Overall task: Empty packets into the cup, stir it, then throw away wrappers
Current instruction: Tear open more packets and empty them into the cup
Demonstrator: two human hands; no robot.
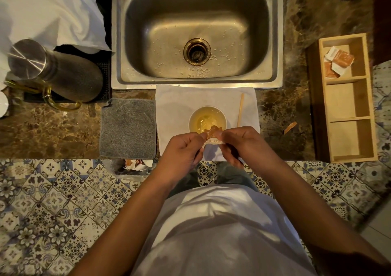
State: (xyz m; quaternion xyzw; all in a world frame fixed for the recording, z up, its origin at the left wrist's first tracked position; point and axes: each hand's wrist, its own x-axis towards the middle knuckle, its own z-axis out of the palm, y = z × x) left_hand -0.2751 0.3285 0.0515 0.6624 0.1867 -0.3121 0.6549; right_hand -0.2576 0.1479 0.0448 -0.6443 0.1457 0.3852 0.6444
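Left hand (183, 148) and right hand (239, 143) pinch packet (212, 135), seemingly over cup (207, 120).

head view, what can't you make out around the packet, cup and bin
- Packet: the left hand and right hand pinch its ends, hiding most of it; whether anything is left inside is unclear.
- Print on the packet: too small and curled to read.
- Cup: seen from straight above, so its walls and height are hidden.
- Bin: the counter edge covers most of it; only some wrappers show.
- Jug: lid on, contents hidden.
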